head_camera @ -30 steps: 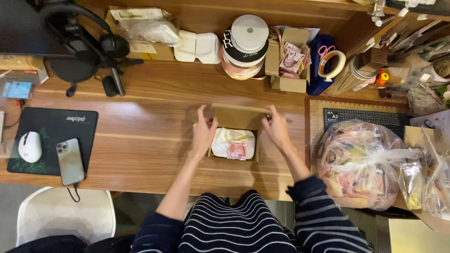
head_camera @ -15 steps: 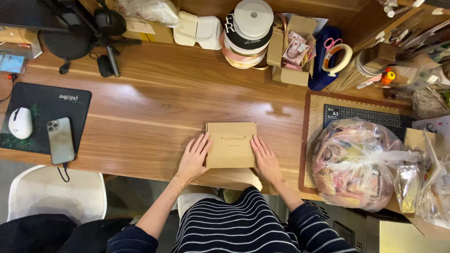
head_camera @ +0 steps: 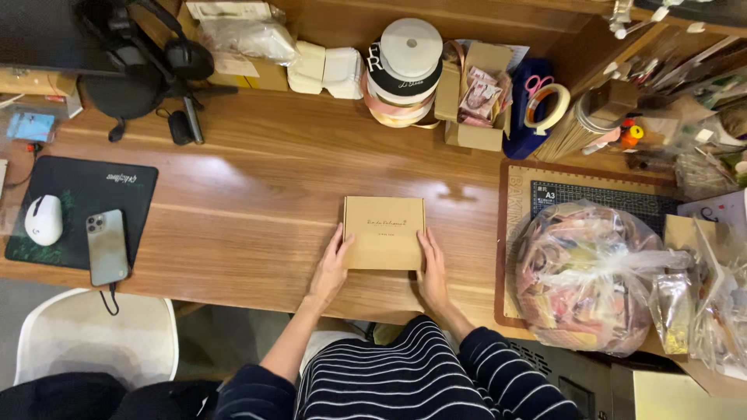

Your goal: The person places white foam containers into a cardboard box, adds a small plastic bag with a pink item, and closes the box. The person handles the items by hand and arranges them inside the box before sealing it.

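A small flat brown cardboard box (head_camera: 384, 232) lies closed on the wooden desk (head_camera: 257, 194), near its front edge. My left hand (head_camera: 331, 268) rests flat on the desk against the box's left side. Against the right side lies my right hand (head_camera: 432, 268), its fingers stretched along the edge. Both hands press the sides with fingers extended; neither lifts the box. Dark sleeves and a striped top show below.
A big clear bag of packets (head_camera: 591, 272) sits on a cutting mat (head_camera: 537, 194) at the right. Stacked ribbon rolls (head_camera: 405, 74), an open carton (head_camera: 475, 101) and tape (head_camera: 547, 109) stand behind. A phone (head_camera: 106, 247) and mouse (head_camera: 43, 220) lie on a pad at left.
One second ago the box stood open with a wrapped item inside and my hands on its flaps. Now the lid is closed and my hands rest along its sides, nearer me.
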